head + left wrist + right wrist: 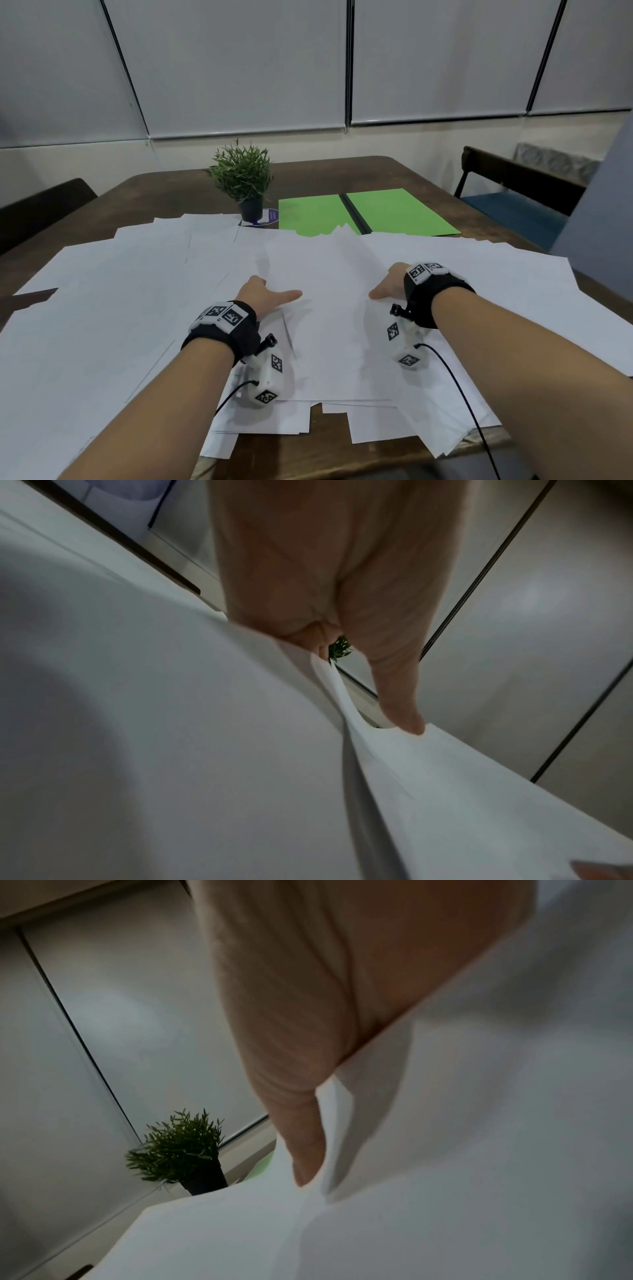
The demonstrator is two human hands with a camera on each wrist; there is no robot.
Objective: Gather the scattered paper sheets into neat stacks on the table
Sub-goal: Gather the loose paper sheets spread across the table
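Many white paper sheets lie scattered and overlapping across the brown table. One sheet in the middle is held by both hands at its side edges. My left hand pinches its left edge, thumb on top and fingers hidden beneath. My right hand pinches the right edge the same way. The left wrist view has the left hand with its thumb pressed on the paper. The right wrist view has the right hand with its thumb on the paper.
A small potted plant stands at the back, beside an open green folder partly covered by sheets. A chair stands at the right and a dark chair at the left. Some sheets overhang the near table edge.
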